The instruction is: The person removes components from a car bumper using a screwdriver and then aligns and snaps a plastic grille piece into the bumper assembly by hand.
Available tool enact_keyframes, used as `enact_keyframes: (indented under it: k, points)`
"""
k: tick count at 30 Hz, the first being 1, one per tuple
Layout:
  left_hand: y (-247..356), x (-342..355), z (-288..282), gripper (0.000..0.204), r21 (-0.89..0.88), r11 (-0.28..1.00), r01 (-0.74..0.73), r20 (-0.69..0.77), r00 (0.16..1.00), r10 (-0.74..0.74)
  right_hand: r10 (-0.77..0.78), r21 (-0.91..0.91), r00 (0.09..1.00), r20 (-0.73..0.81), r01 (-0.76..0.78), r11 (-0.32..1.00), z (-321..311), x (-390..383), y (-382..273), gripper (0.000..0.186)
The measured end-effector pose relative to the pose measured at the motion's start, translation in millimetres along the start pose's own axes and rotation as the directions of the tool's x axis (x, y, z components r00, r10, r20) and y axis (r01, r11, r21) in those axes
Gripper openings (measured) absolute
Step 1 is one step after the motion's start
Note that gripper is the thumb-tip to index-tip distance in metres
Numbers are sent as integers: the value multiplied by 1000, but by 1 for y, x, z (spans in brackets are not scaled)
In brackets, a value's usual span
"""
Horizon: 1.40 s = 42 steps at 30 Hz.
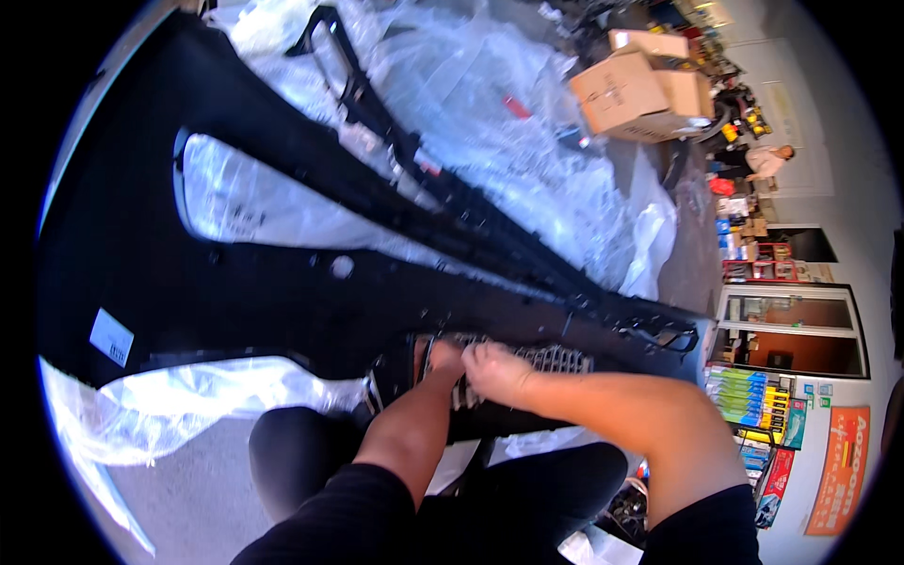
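Note:
A large black car bumper cover (273, 301) lies across my lap, its inner side toward me. A silvery mesh grille (560, 361) sits at the opening near its lower middle edge. My left hand (446, 359) reaches to the grille's left end, its fingers mostly hidden. Right beside it, my right hand (494, 371) has its fingers bent and pressed together on the grille bars. Both hands almost touch. Whether a small clip or fastener is between the fingers is too small to make out.
Beyond the bumper, crumpled clear plastic wrap (508, 122) covers the floor, with a slim black trim frame (353, 80) over it. An opened cardboard box (626, 94) stands farther back. Shelves of boxed goods (739, 395) line the right wall, and another person (765, 162) is far off.

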<state>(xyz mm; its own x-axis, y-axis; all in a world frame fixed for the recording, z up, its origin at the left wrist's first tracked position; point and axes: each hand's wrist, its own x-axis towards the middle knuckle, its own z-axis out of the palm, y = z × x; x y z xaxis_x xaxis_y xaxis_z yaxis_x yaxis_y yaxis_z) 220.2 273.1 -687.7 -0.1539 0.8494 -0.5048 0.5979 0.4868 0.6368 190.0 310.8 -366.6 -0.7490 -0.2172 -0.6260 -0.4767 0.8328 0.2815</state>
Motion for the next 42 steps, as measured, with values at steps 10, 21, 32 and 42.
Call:
enact_keyframes:
  k: [10,21,32,42]
  points:
    - [16,-38,-61,26,-673,686,276,18,934,-358,159,56,986,52,-162,985,4,16,-17,26]
    - [20,-46,-71,21,-769,561,307,37,897,-440,512,609,567,646,-786,102,-38,35,15,19]
    - [14,-40,-65,26,-672,674,306,77,934,-348,301,248,944,137,-326,912,3,20,-28,24]
    - [11,-43,-70,22,-730,603,321,113,927,-357,356,403,902,245,-429,808,-2,22,-17,23]
